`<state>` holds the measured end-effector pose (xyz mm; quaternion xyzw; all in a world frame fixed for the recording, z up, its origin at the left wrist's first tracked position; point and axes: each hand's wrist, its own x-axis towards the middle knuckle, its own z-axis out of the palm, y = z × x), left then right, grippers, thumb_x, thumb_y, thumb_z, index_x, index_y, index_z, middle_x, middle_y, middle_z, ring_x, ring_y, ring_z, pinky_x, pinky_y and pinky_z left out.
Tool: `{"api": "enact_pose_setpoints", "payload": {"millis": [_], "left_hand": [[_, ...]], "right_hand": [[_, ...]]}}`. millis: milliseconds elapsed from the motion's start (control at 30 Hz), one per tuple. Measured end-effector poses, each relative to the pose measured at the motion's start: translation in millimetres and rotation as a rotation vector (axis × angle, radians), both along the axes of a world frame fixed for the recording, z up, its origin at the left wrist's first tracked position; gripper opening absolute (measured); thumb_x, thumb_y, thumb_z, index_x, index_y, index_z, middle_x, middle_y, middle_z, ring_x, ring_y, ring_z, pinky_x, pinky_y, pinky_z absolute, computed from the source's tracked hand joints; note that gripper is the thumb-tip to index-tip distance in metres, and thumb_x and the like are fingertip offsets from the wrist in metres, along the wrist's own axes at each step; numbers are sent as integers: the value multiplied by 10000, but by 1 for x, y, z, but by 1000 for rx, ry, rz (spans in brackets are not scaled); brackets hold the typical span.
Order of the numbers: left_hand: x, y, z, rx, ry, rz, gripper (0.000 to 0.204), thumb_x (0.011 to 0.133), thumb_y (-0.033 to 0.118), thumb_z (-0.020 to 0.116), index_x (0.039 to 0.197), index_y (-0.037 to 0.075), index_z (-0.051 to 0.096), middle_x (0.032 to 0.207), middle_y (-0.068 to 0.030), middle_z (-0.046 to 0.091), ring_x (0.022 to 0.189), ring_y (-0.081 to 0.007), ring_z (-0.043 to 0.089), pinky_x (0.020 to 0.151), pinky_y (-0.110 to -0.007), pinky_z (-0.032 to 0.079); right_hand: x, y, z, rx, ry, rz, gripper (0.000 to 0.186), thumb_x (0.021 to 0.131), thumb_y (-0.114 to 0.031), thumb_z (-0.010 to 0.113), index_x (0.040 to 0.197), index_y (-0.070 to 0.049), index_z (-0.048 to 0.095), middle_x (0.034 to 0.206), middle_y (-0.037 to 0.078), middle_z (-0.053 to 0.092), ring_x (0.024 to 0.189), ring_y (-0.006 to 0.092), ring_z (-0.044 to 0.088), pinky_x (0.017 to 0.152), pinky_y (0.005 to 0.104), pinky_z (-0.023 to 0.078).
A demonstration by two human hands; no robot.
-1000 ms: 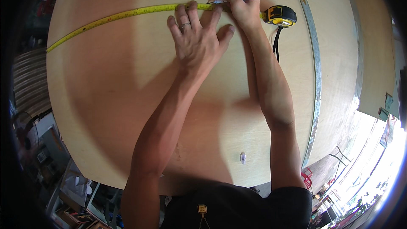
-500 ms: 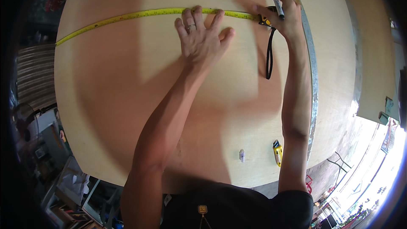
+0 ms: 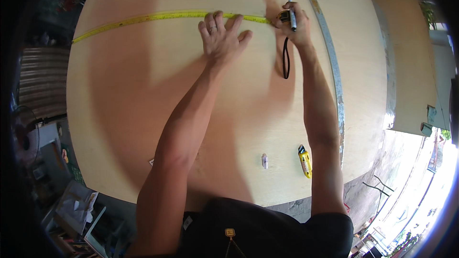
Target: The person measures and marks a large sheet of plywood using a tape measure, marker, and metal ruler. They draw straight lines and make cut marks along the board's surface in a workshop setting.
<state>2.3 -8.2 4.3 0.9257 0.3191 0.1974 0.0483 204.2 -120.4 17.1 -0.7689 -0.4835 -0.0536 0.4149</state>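
Overall, a broad, pale wooden board [image 3: 272, 131] forms the work surface, its near edge beside the person's dark shirt [image 3: 267, 224]. Grey floor [image 3: 358, 196] shows at lower right; a fan [image 3: 26, 136] and a corrugated panel [image 3: 43, 83] stand at left, and a further wooden sheet [image 3: 416, 67] at right.

Counted from near to far: one yellow-and-black cutter knife [image 3: 305, 162]; one small translucent object [image 3: 265, 161], kind unclear; two bare hands; one marker pen [image 3: 292, 19]; one tape measure [image 3: 284, 16] with a black wrist loop [image 3: 286, 62]. The left hand [image 3: 222, 40] is spread wide, fingertips on the yellow blade [image 3: 153, 17]. The right hand [image 3: 299, 26] holds the pen against the tape case; whether it also grips the case cannot be told.

The blade crosses the far half of the board, from its left edge to the case. One worn metal strip [image 3: 334, 67] runs right of the right forearm. Plain wood extends between the forearms and leftward below the blade.
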Motion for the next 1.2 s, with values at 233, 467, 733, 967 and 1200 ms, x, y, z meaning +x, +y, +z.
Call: {"api": "enact_pose_setpoints", "payload": {"millis": [233, 467, 733, 967, 1200], "left_hand": [[0, 0, -1, -44, 23, 14, 592, 876, 584, 477, 1365, 252, 463, 1385, -178, 329, 1317, -367, 239, 1082, -552, 144], [-22, 11, 7, -65, -74, -2, 679, 816, 602, 568, 1392, 267, 435, 1389, -193, 341, 1319, -397, 262, 1100, -521, 159], [-277, 62, 70, -716, -842, 57, 553, 842, 193, 698, 1314, 30, 460, 1325, -132, 450, 1248, -258, 412, 1067, -386, 321], [-670, 211, -16, -90, -67, 785, 738, 823, 625, 559, 1161, -29, 599, 1138, -242, 606, 1063, -401, 573, 905, -455, 449], [-744, 162, 8, -823, 271, 786, 754, 847, 662, 479, 1109, -24, 648, 1112, -193, 648, 1065, -318, 593, 892, -402, 444]], "right_hand": [[-18, 5, 12, -246, -126, -229, 527, 656, -205, 782, 1101, -113, 517, 1018, 127, 634, 930, 356, 596, 783, 448, 480], [-26, 22, 24, -229, -10, -316, 523, 668, -248, 763, 1076, -66, 490, 975, 182, 637, 889, 369, 624, 762, 449, 493], [-171, -11, 92, 106, 133, -455, 380, 726, -270, 784, 878, -40, 523, 667, 79, 611, 603, 148, 589, 550, 318, 496], [-312, -40, 171, 488, 677, -541, 320, 817, -181, 720, 901, -42, 444, 690, 145, 622, 602, 163, 633, 485, 309, 492], [-449, -172, 185, 478, 329, -904, 285, 904, -261, 629, 875, 1, 519, 623, 76, 574, 457, 95, 519, 370, 232, 395]]}}
